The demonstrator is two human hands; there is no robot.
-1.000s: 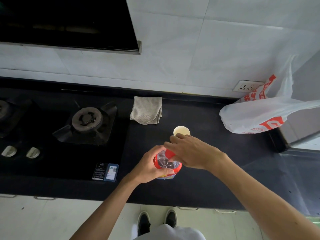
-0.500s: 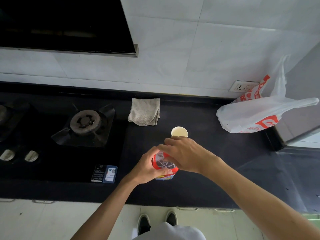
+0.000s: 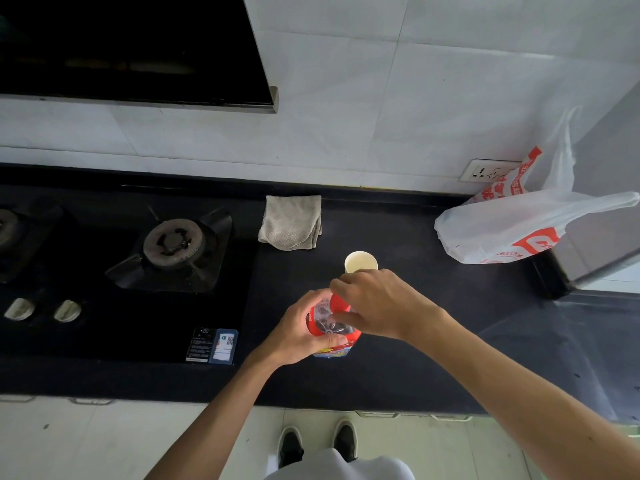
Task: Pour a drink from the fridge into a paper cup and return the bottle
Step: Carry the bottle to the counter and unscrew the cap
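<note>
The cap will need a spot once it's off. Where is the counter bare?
Bare counter lies between the folded cloth and plastic bag, and right of the bottle. Crowded around the paper cup.

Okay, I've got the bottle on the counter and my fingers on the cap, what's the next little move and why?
Probably twist the red cap with the right hand while the left hand keeps the bottle steady. The cap appears to sit on the neck, so whether you are opening or closing cannot be told. The paper cup stands upright just beyond your hands.
</note>
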